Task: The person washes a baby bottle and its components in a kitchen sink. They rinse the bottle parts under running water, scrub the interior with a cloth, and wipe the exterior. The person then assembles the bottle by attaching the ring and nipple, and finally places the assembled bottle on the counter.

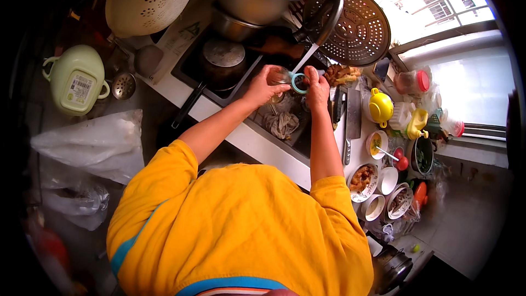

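Over the sink (302, 139), my left hand (263, 86) is closed around a clear glass jar (278, 76) lying on its side. A light-blue ring (299, 83), perhaps a lid rim or seal, is at the jar's end, pinched by the fingers of my right hand (317, 88). Whether ring and jar touch cannot be told. The metal faucet (324, 28) arches down just behind both hands. Below them, a crumpled cloth (281, 124) lies in the sink with wet items partly hidden.
Left of the sink, a dark pot (224, 65) stands with its handle toward me. A cleaver (353, 113) and a knife (347, 150) lie on the right counter. Beyond are a yellow pot (380, 107) and food bowls (363, 183). A perforated steamer plate (361, 28) leans behind the faucet.
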`<action>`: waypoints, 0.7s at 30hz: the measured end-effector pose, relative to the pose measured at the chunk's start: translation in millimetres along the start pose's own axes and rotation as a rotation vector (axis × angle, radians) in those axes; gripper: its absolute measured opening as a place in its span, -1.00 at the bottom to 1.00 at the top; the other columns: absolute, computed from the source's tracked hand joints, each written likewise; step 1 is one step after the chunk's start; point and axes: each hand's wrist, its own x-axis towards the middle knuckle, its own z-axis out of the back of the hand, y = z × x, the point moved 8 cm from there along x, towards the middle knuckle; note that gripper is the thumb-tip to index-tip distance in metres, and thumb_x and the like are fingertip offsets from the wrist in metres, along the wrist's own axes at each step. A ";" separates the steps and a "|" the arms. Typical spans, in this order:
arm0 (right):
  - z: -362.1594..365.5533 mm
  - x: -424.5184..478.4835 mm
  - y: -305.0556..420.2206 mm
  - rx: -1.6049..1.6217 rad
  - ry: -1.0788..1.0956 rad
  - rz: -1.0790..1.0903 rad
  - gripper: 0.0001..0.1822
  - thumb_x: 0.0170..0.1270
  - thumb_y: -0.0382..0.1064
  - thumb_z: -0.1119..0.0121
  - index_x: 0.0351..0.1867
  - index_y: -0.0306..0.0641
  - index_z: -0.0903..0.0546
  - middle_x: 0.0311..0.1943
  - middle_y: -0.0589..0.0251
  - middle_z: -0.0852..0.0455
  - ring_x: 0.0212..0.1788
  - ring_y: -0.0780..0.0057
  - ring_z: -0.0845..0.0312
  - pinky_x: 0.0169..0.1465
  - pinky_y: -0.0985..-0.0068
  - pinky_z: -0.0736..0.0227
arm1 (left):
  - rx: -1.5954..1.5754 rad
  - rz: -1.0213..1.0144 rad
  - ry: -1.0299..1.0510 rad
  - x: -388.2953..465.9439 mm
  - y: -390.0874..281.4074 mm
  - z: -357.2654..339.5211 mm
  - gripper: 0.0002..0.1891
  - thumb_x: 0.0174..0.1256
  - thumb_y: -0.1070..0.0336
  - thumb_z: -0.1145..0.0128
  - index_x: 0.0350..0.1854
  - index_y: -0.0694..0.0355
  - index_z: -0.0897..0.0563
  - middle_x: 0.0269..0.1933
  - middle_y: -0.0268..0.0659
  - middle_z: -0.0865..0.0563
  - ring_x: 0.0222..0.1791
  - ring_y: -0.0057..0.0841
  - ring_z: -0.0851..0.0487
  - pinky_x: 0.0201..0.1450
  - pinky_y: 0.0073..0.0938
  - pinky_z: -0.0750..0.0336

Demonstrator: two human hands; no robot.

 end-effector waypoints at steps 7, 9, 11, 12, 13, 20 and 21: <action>33.0 -34.6 -10.6 0.062 -0.032 -0.221 -0.25 0.32 0.42 -0.15 0.04 -0.34 -0.68 -0.22 0.06 -0.77 -0.71 0.46 -0.38 -0.70 0.46 -0.19 | 0.249 -0.350 0.047 34.7 -27.4 -26.0 -0.21 -0.19 0.37 -0.65 0.22 0.14 -0.55 0.08 -0.32 -0.69 0.15 -0.50 -0.62 0.26 -0.45 -0.48; 39.9 -34.6 -22.0 0.076 -0.034 -0.234 -0.25 0.31 0.42 -0.16 0.02 -0.34 -0.69 -0.22 0.05 -0.77 -0.70 0.47 -0.39 -0.68 0.47 -0.21 | 0.541 -0.467 0.011 34.6 -38.6 -35.9 -0.22 -0.22 0.32 -0.63 0.20 0.10 -0.57 0.05 -0.28 -0.69 0.14 -0.29 -0.62 0.23 -0.30 -0.49; 43.0 -32.3 -30.6 0.063 -0.045 -0.242 -0.27 0.31 0.41 -0.17 0.01 -0.32 -0.69 -0.25 0.09 -0.76 -0.71 0.48 -0.38 -0.70 0.47 -0.20 | 0.795 -0.586 0.002 31.9 -48.7 -49.9 -0.23 -0.22 0.28 -0.61 0.20 0.07 -0.57 0.03 -0.25 -0.69 0.13 -0.18 -0.60 0.22 -0.21 -0.49; 42.8 -34.4 -31.4 0.044 -0.049 -0.249 -0.29 0.33 0.39 -0.16 0.00 -0.30 -0.69 -0.27 0.12 -0.76 -0.72 0.48 -0.38 -0.72 0.47 -0.20 | 0.837 -0.574 0.016 32.8 -49.4 -53.6 -0.28 -0.21 0.21 -0.55 0.17 -0.03 -0.58 0.04 -0.32 -0.68 0.12 -0.14 -0.59 0.19 -0.16 -0.52; 42.3 -36.2 -31.9 0.025 -0.053 -0.255 -0.32 0.34 0.38 -0.16 0.00 -0.28 -0.69 -0.29 0.15 -0.75 -0.72 0.48 -0.39 -0.73 0.47 -0.20 | 0.856 -0.575 0.004 32.5 -51.8 -55.1 -0.27 -0.24 0.21 -0.57 0.15 0.01 -0.58 0.03 -0.29 -0.68 0.12 -0.12 -0.58 0.20 -0.14 -0.51; 27.1 -27.3 -19.6 -0.337 -0.115 0.048 -0.31 0.20 0.35 -0.33 -0.15 -0.37 -0.70 -0.33 -0.01 -0.78 -0.25 0.11 -0.74 -0.11 0.25 -0.58 | 0.322 -0.120 -0.099 55.1 -3.9 -13.4 -0.33 -0.06 0.11 -0.66 0.05 0.29 -0.56 -0.04 -0.24 -0.74 -0.01 -0.50 -0.69 0.03 -0.42 -0.59; 6.3 -36.7 11.2 -0.472 -0.115 0.170 -0.31 0.19 0.35 -0.34 -0.15 -0.37 -0.69 -0.29 -0.10 -0.79 -0.21 0.00 -0.75 -0.07 0.21 -0.58 | 0.173 -0.021 -0.172 60.4 26.5 10.3 -0.39 0.01 0.12 -0.63 0.02 0.31 -0.59 -0.08 -0.24 -0.75 -0.12 -0.51 -0.71 0.00 -0.41 -0.60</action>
